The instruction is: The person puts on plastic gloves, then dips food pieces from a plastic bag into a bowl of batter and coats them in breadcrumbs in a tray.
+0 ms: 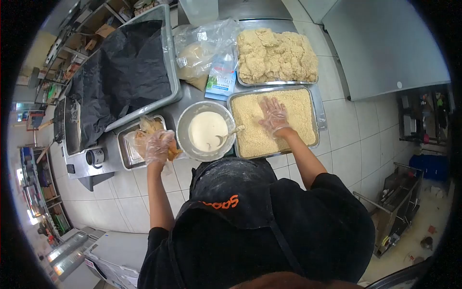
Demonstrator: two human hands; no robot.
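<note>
Crumb tray [315, 118], right of centre

Crumbs [252, 137] could spill over the rim if my right hand [273, 117], fingers spread flat on them, pushed hard. The tray's long axis runs left to right. My left hand [160, 146], left of centre, meets brown pieces [173, 152]; whether clamped, I cannot tell.

Two hands [274, 115], one bowl [185, 137], one blue packet [221, 79], one mug [96, 156], apparently three metal trays [132, 156].
</note>
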